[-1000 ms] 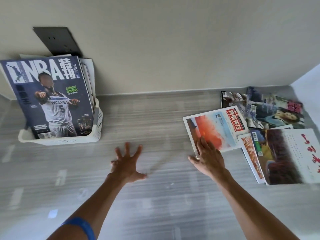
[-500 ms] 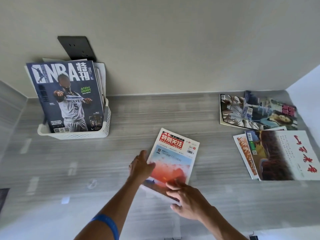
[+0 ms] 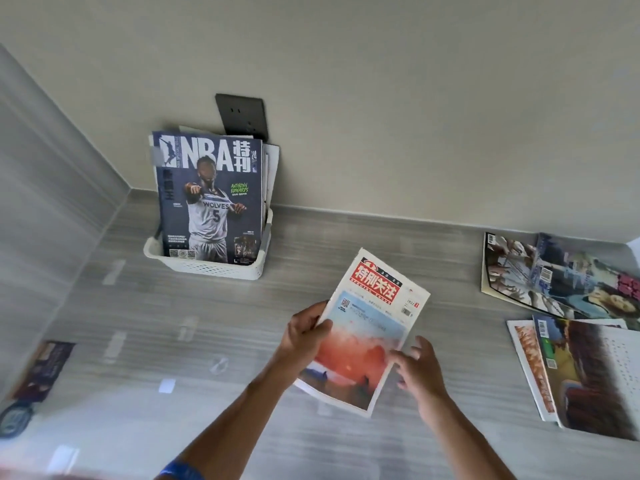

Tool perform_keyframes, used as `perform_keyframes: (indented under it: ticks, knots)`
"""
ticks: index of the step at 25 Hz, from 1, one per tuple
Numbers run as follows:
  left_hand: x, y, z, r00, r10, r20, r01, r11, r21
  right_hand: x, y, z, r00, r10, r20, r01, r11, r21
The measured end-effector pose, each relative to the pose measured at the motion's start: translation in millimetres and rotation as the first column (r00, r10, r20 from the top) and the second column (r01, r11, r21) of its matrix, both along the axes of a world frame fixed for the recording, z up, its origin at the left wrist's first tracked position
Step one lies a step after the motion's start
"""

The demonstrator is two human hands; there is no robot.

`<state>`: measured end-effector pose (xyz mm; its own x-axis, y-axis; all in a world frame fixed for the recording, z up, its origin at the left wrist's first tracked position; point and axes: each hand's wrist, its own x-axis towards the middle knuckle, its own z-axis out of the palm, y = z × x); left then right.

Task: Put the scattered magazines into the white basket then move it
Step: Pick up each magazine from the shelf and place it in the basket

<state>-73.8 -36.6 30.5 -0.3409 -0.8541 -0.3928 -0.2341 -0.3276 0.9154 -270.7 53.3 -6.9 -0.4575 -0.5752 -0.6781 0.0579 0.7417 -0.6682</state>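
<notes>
My left hand (image 3: 304, 330) grips the left edge of a magazine with a red title block and orange cover (image 3: 367, 330), lifted above the grey floor. Beside its right edge my right hand (image 3: 420, 367) hovers with fingers spread, holding nothing. The white basket (image 3: 207, 266) stands at the back left against the wall, with an upright NBA magazine (image 3: 207, 199) at its front and more behind it. Scattered magazines lie flat at the right: a pair near the wall (image 3: 557, 275) and a stack closer to me (image 3: 585, 372).
A dark wall socket (image 3: 242, 116) sits behind the basket. Another dark magazine (image 3: 38, 372) lies on the floor at the far left edge. A grey skirting runs along the left wall, and a white surface shows at the far right corner.
The red-titled magazine was slid off the right-hand pile, brought to the middle and lifted. My left hand took its edge; my right hand let go. The view swung left.
</notes>
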Motion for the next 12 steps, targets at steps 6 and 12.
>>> perform_keyframes:
  ticks: [6, 12]
  knots:
    - [109, -71, 48, 0.952, 0.27, -0.142, -0.269, 0.963, 0.027, 85, -112, 69, 0.985, 0.158, 0.064, -0.144, 0.972, -0.184]
    - [181, -164, 89, 0.829, 0.56, 0.002, -0.553, 0.819, -0.156, 171, -225, 121, 0.976, 0.205, 0.07, -0.167, 0.917, -0.362]
